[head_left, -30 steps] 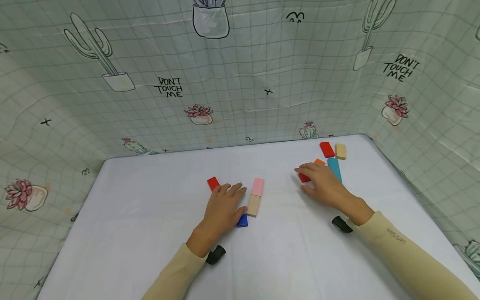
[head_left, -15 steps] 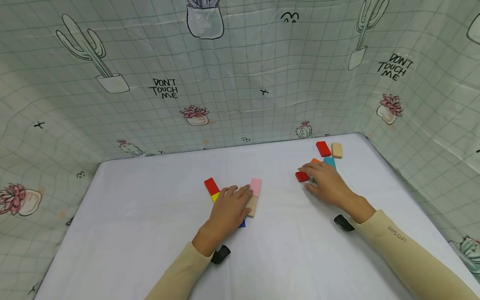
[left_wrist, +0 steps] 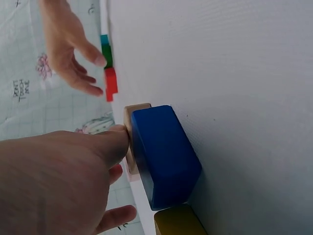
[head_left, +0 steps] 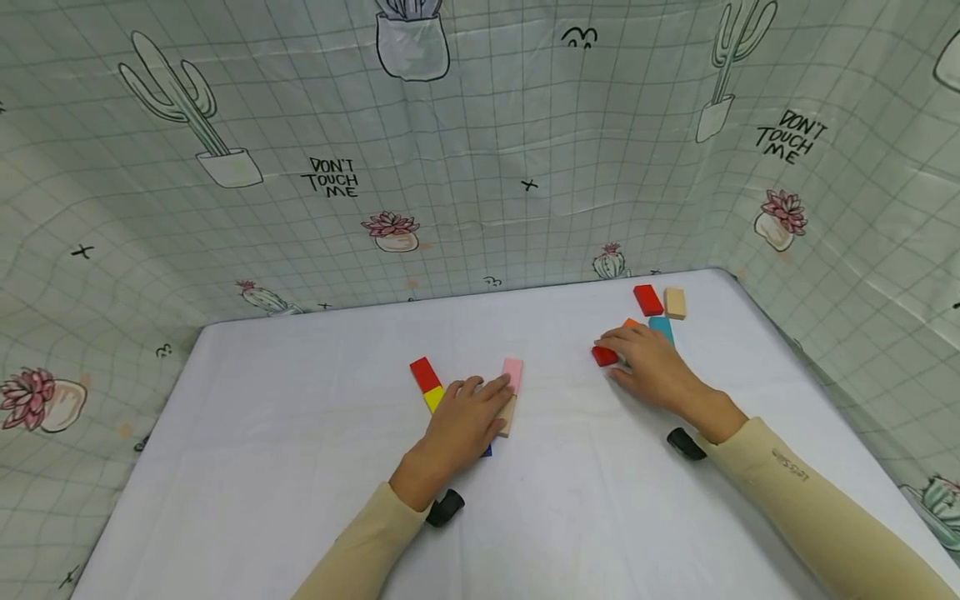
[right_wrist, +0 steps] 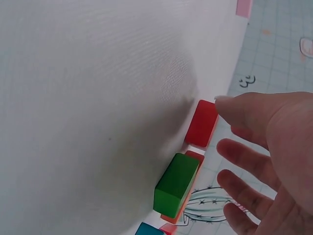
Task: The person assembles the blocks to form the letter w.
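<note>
My left hand (head_left: 457, 425) is over the left group of wooden blocks, its thumb against the light wood block (left_wrist: 129, 115) and fingertips on or beside the pink block (head_left: 513, 371). A blue block (left_wrist: 166, 156) lies under that hand, mostly hidden in the head view. My right hand (head_left: 648, 362), fingers spread loosely, hovers by the right group. Its thumb tip is right at the edge of a red block (right_wrist: 202, 124). Just beyond are a green block (right_wrist: 176, 183), largely covered by the hand in the head view, and an orange block (head_left: 632, 322).
Left of my left hand, a red block (head_left: 426, 375) and a yellow block (head_left: 433, 400) lie end to end. A teal block (head_left: 662, 326), another red block (head_left: 648, 300) and a cream block (head_left: 675, 303) sit towards the far right corner of the white table (head_left: 300, 467).
My left hand has shifted right, uncovering the yellow block and covering part of the pink and light wood blocks. My right hand has barely moved.
</note>
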Demonstrator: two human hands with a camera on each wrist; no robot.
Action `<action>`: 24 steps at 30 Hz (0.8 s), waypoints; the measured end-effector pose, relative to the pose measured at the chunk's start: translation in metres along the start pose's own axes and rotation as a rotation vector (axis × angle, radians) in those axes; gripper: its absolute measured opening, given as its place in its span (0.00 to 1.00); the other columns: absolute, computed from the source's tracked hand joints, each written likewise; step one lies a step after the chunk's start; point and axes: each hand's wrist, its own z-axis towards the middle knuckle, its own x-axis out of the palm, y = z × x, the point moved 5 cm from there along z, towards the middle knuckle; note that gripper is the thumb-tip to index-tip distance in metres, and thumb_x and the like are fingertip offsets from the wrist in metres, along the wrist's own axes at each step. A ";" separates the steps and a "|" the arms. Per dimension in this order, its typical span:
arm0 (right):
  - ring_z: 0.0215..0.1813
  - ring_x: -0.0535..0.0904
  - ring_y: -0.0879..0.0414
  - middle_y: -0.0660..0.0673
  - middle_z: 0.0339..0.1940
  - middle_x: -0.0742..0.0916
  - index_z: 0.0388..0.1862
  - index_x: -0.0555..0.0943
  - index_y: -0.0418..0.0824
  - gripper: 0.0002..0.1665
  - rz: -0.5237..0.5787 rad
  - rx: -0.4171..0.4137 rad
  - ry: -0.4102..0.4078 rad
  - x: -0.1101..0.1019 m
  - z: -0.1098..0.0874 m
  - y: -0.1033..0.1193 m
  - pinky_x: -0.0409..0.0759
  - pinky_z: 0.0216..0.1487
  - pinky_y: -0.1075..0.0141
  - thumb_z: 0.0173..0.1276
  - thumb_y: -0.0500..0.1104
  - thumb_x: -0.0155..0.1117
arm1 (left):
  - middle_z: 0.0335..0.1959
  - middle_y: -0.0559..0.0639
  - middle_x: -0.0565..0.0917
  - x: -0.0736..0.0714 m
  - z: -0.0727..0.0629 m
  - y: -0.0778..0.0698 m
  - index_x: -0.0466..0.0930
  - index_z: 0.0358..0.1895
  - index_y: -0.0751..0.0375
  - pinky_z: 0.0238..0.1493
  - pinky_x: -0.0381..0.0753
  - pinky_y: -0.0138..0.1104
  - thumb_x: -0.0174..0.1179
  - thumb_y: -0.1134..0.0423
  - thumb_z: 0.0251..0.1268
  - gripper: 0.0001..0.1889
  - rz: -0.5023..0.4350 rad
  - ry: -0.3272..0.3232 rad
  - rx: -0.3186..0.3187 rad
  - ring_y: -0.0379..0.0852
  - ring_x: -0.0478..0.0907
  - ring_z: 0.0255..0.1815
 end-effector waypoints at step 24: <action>0.56 0.80 0.37 0.36 0.51 0.90 0.53 0.89 0.33 0.20 -0.023 -0.040 -0.034 0.003 0.014 0.002 0.80 0.58 0.41 0.60 0.30 0.80 | 0.77 0.46 0.75 -0.003 0.001 0.002 0.76 0.75 0.53 0.74 0.71 0.48 0.63 0.51 0.78 0.27 0.015 0.055 0.001 0.52 0.74 0.71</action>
